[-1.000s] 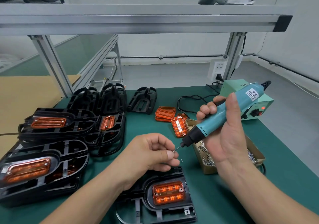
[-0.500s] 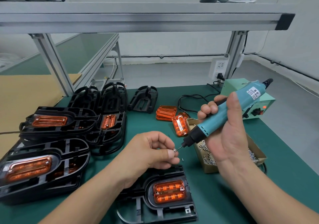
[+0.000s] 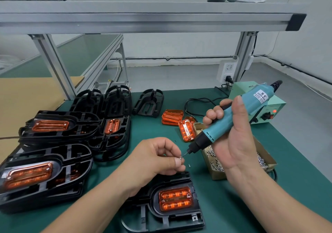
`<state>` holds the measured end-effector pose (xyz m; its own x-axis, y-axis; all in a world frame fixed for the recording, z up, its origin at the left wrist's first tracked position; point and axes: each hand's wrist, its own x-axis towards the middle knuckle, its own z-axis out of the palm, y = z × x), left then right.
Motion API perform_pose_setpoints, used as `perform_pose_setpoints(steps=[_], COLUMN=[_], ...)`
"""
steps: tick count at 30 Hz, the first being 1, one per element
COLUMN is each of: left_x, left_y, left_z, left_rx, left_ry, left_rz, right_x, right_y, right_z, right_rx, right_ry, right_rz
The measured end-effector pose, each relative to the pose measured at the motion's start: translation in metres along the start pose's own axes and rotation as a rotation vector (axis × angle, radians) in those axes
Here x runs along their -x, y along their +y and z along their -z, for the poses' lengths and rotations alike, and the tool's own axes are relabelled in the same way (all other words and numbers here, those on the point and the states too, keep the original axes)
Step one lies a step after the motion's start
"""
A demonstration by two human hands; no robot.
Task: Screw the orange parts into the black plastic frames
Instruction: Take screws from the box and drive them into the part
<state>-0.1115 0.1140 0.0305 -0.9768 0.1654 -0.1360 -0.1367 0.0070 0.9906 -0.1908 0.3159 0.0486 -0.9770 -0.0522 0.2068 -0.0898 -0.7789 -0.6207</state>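
Note:
A black plastic frame (image 3: 179, 220) lies at the near edge of the green table with an orange part (image 3: 175, 198) seated in it. Above it my left hand (image 3: 158, 158) pinches a small screw (image 3: 180, 158) between thumb and forefinger. My right hand (image 3: 233, 139) grips a teal electric screwdriver (image 3: 231, 119), tilted down to the left, and its bit tip touches the screw. Both hands hover above the frame.
Stacks of black frames with orange parts (image 3: 45, 162) fill the left side. Loose orange parts (image 3: 172, 117) lie mid-table. A cardboard box of screws (image 3: 217, 175) sits under my right hand, a green power unit (image 3: 269, 107) behind it. Empty frames (image 3: 149, 103) stand at the back.
Both hands stay nearly still; the screwdriver bit stays at the screw in my left fingers. The view has shifted slightly.

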Motion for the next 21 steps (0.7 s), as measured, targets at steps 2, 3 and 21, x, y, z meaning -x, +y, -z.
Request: perform_pose_setpoints(steps=[2,3,21], left_x=[-0.0004,-0.0006,0.0005], left_y=[-0.0019,-0.0021,0.0026], left_z=[0.0004,0.0008,0.0044], left_rx=[-0.035,-0.05,-0.192], left_ry=[0.008,0.005,-0.101], left_rz=[-0.016,-0.02,-0.067], right_x=[0.0002,0.0001,0.0006], right_y=[0.0012,0.0016,0.0059], right_z=[0.0002,0.0005,-0.0013], right_rx=[0.015,0.016,-0.033], right_ry=[0.001,0.004,0.043], right_rz=[-0.008,-0.01,-0.082])
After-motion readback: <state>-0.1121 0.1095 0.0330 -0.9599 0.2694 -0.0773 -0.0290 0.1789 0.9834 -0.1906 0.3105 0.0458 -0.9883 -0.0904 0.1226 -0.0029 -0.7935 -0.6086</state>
